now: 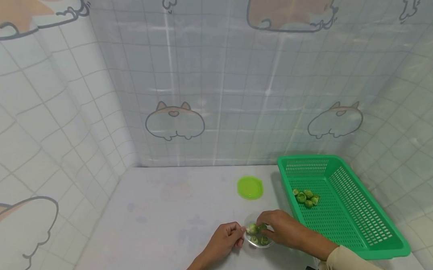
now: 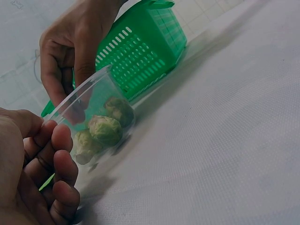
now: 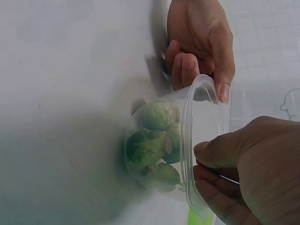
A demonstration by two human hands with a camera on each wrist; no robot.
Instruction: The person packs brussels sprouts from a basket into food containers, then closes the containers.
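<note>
My left hand (image 1: pixel 225 240) pinches a clear tub (image 3: pixel 188 122) of sprouts (image 2: pixel 105 131); my right hand (image 1: pixel 282 228) reaches inside, its grip I cannot tell. To their right stands a green basket (image 1: pixel 344 210).

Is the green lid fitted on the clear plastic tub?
No, the green lid lies on the white tabletop, apart from the clear plastic tub.

No readable text, no labels, no numbers
</note>
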